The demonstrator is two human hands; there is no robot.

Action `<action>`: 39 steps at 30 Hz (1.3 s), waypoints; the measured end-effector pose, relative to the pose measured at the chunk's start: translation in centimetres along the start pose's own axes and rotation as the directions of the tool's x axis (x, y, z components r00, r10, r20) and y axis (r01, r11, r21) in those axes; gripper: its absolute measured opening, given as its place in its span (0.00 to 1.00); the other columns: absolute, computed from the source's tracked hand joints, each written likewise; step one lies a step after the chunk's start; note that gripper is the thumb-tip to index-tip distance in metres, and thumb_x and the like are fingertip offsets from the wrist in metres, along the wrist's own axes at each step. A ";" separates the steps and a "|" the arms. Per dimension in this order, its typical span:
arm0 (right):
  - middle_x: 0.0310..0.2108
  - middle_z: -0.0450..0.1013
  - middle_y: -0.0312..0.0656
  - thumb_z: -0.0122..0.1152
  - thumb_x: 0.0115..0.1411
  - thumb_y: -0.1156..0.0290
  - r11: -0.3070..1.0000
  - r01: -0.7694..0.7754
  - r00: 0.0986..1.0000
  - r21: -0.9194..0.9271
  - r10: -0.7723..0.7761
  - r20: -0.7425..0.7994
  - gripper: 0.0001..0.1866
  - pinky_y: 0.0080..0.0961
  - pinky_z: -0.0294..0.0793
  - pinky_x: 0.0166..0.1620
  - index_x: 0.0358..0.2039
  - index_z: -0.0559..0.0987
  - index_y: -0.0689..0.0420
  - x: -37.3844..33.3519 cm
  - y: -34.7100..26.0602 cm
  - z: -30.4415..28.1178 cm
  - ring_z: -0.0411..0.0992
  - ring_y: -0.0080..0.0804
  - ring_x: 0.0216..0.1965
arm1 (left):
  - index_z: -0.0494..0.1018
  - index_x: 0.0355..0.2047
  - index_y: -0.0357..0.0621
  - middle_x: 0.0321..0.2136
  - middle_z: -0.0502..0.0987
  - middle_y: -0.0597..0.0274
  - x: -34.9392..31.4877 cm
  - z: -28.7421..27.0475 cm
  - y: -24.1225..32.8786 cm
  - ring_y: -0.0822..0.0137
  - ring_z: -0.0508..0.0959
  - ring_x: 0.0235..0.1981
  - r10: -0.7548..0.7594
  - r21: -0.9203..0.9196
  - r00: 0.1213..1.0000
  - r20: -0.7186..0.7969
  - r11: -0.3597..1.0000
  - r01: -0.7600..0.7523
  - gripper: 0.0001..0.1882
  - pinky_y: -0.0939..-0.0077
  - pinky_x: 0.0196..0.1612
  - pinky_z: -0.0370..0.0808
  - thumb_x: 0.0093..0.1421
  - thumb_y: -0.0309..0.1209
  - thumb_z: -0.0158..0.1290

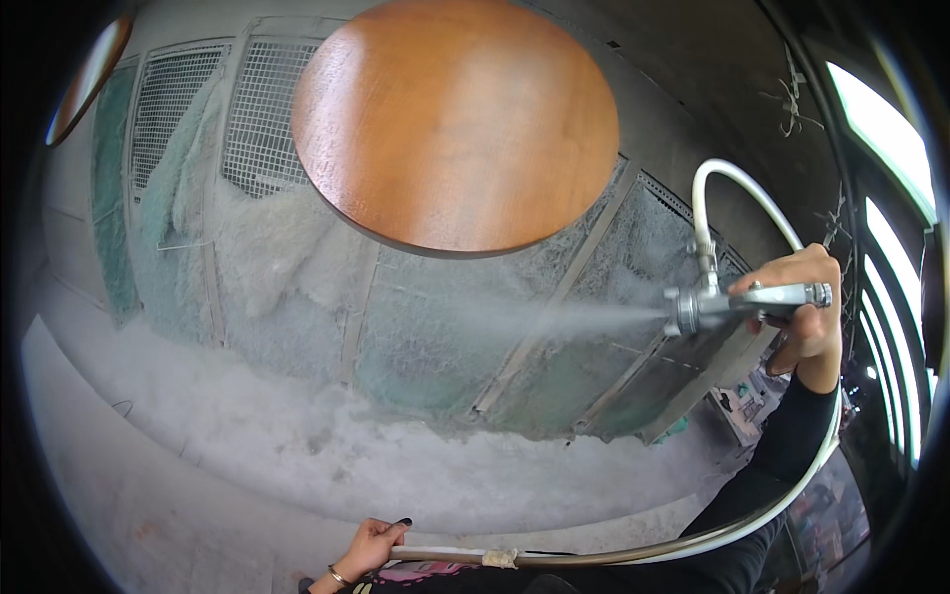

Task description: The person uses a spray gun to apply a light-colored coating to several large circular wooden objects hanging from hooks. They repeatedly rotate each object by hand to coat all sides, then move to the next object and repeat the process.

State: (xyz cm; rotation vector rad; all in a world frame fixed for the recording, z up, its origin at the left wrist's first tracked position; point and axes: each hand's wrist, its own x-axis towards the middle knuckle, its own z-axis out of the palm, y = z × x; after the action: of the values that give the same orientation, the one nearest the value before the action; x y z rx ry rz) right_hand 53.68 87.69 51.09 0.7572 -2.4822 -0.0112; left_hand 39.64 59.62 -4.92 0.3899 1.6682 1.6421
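My right hand (813,287) is wrapped round a metal spray gun (703,307), held sideways at the right with its nozzle to the left. A pale mist (584,319) fans out leftward from the nozzle. Above the mist is a round, glossy orange-brown wooden panel (455,129), apart from the gun; what bears it is not visible. From the gun's top a white hose (737,168) arches over and runs down past my right arm. Low in the view, my left hand (370,546) is closed round the hoses (445,556), which are bound together with tape (500,559).
Behind the panel stands a wall of dusty green filter panels (416,327) with metal grilles (262,109). Whitish residue covers the ledge (327,426) below. Another brown panel's edge (94,79) shows at far left. Bright lights (881,119) line the right side, beside a cluttered table (737,411).
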 end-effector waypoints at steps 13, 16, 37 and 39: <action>0.16 0.68 0.30 0.64 0.68 0.49 0.876 -0.357 0.846 -0.324 0.155 -0.511 0.27 0.19 0.62 0.26 0.20 0.79 0.58 5.2 7.4 -0.1 0.65 0.15 0.20 | 0.75 0.15 0.40 0.11 0.63 0.76 -1.4 1.5 -0.9 0.80 0.59 0.16 0.034 -0.018 0.992 -0.120 0.999 -0.036 0.27 0.75 0.21 0.55 0.68 0.45 0.57; 0.22 0.76 0.35 0.61 0.70 0.50 0.991 -0.131 0.942 -0.010 0.121 -0.313 0.26 0.19 0.69 0.25 0.34 0.84 0.66 -1.2 3.2 2.1 0.72 0.19 0.22 | 0.75 0.15 0.40 0.11 0.63 0.76 -1.4 1.3 -1.3 0.80 0.60 0.16 0.039 0.038 0.996 -0.075 0.999 -0.037 0.28 0.74 0.21 0.55 0.68 0.45 0.57; 0.18 0.71 0.30 0.61 0.71 0.57 0.912 -0.362 0.796 -0.191 0.197 -0.572 0.21 0.20 0.63 0.26 0.27 0.82 0.60 -2.9 2.0 0.4 0.65 0.16 0.20 | 0.74 0.14 0.39 0.10 0.66 0.73 -10.6 0.7 -2.5 0.78 0.61 0.15 -0.065 -0.012 0.991 -0.119 0.998 0.064 0.27 0.74 0.21 0.58 0.69 0.43 0.56; 0.21 0.75 0.36 0.48 0.76 0.53 0.914 -0.399 0.824 -0.078 0.320 -0.468 0.24 0.17 0.65 0.25 0.45 0.81 0.64 -8.2 -0.8 3.8 0.70 0.18 0.21 | 0.75 0.15 0.39 0.11 0.65 0.75 -12.3 -0.2 -3.1 0.79 0.61 0.16 -0.107 0.027 0.983 -0.151 0.993 0.113 0.27 0.75 0.21 0.58 0.69 0.43 0.55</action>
State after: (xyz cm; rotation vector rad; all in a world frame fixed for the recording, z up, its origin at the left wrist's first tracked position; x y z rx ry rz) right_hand 57.94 90.79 43.69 0.1722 -2.1032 0.0772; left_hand 48.58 50.70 -4.29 0.1919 1.7985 1.5943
